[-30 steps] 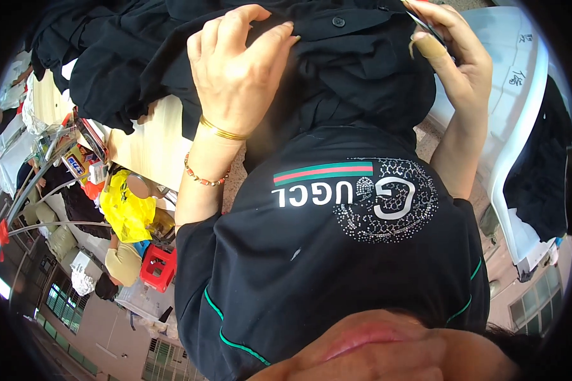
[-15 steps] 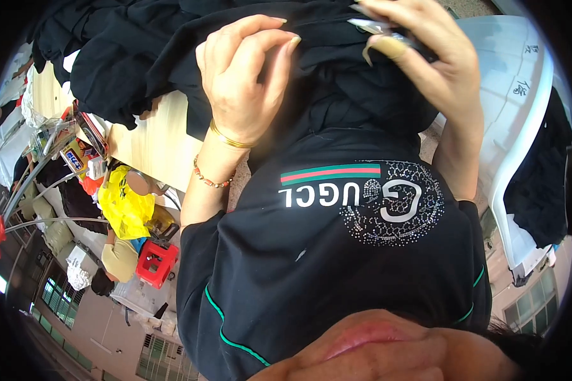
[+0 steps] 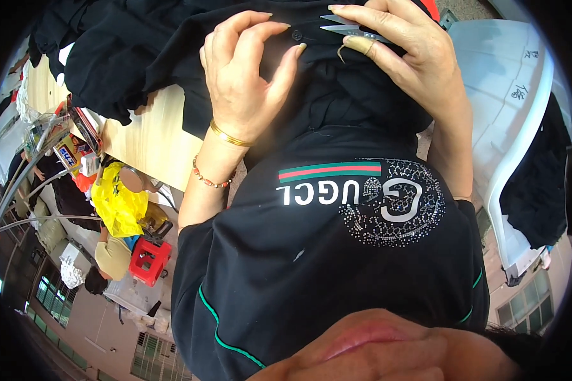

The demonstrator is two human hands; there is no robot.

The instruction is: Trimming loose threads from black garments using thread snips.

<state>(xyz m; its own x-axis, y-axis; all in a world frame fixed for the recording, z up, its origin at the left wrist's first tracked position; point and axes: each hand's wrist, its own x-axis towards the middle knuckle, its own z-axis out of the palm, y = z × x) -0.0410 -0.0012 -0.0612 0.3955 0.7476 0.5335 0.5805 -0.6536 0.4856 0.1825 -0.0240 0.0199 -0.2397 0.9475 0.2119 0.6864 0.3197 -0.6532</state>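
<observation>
Black fabric, seemingly a garment, lies heaped across the table and my lap. A small dark button shows on it between the parted thumb and index finger of my left hand, which holds nothing. To its right, my right hand is closed around small metal thread snips. Their two blades are spread and point left toward the button. A tan wrap with a loose tail covers my right thumb tip. The snips' handles are mostly hidden in the palm.
The pale wooden tabletop shows at left. Beside it are a yellow plastic bag and a red plastic stool. On the right stands a large whitish plastic bin, with more black cloth beyond. Another person is at far left.
My left finger and thumb have parted, and the button now shows between them. My right hand has shifted left with the snips, whose blades now show more clearly and spread.
</observation>
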